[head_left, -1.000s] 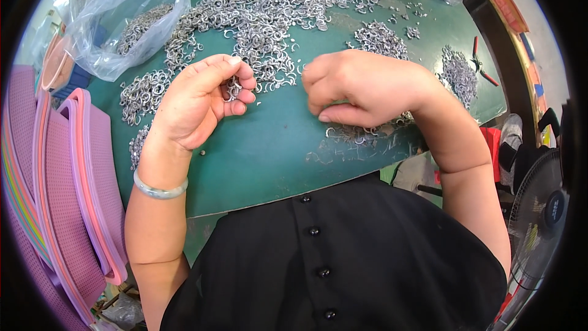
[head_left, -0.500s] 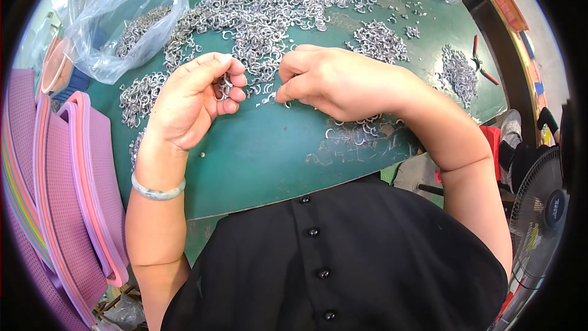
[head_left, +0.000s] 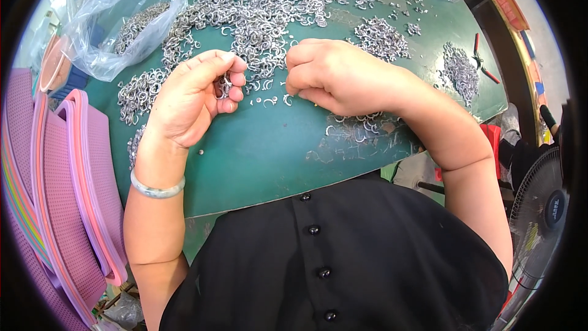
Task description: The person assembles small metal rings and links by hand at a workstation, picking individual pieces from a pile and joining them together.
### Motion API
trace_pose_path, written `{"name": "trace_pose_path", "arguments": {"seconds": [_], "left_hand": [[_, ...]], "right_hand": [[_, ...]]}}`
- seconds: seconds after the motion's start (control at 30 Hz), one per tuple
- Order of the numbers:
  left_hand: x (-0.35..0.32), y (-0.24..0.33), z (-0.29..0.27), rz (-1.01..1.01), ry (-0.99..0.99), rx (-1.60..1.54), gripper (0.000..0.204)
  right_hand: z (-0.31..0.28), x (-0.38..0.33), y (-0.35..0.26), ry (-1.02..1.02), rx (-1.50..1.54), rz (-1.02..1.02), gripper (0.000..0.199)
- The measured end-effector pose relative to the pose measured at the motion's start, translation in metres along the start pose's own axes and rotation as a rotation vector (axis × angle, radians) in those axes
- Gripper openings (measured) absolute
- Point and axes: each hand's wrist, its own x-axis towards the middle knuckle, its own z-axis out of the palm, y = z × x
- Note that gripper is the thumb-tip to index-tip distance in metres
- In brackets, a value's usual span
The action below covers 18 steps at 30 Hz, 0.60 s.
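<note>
Green tabletop (head_left: 245, 168) extended in front of me, with one fan (head_left: 545, 205) standing beyond its right edge. One main heap (head_left: 263, 9) of silvery curved metal pieces, too numerous to count, covered the far middle area. Left fingers (head_left: 237, 79): curled inward, thumb near the index fingertip, clamped around a small cluster (head_left: 224, 87) of the same pieces; exact quantity not readable. Right fingers (head_left: 301, 77): bent and drawn close together, low over the tabletop; I could not tell whether they pinched a piece. Between both sets of fingers, at least two loose curved pieces (head_left: 288, 100) lay just beside my right fingers. Separate piles: one left pile (head_left: 139, 97) near my left wrist, one far pile (head_left: 381, 38) beyond my right forearm, and one right pile (head_left: 459, 73) near one red-handled tool (head_left: 489, 76). One clear plastic bag (head_left: 98, 64) stood at far left. One bracelet (head_left: 157, 192) encircled my left wrist.
</note>
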Motion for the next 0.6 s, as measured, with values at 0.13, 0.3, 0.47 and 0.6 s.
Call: {"name": "trace_pose_path", "arguments": {"seconds": [0.13,0.3,0.47,0.6], "left_hand": [[0.0,0.0,0.001,0.006,0.0,0.001,0.021],[0.001,-0.001,0.0,0.004,-0.024,-0.042,0.016],[0.001,-0.001,0.0,0.005,-0.015,-0.044,0.016],[-0.001,-0.002,0.003,0.002,0.007,0.014,0.021]], "right_hand": [[0.0,0.001,-0.002,-0.032,0.013,0.031,0.007],[0.001,-0.001,-0.004,-0.03,0.036,0.021,0.008],[-0.007,-0.002,-0.004,-0.123,0.089,0.036,0.007],[-0.006,-0.003,-0.003,-0.082,0.057,0.072,0.006]]}}
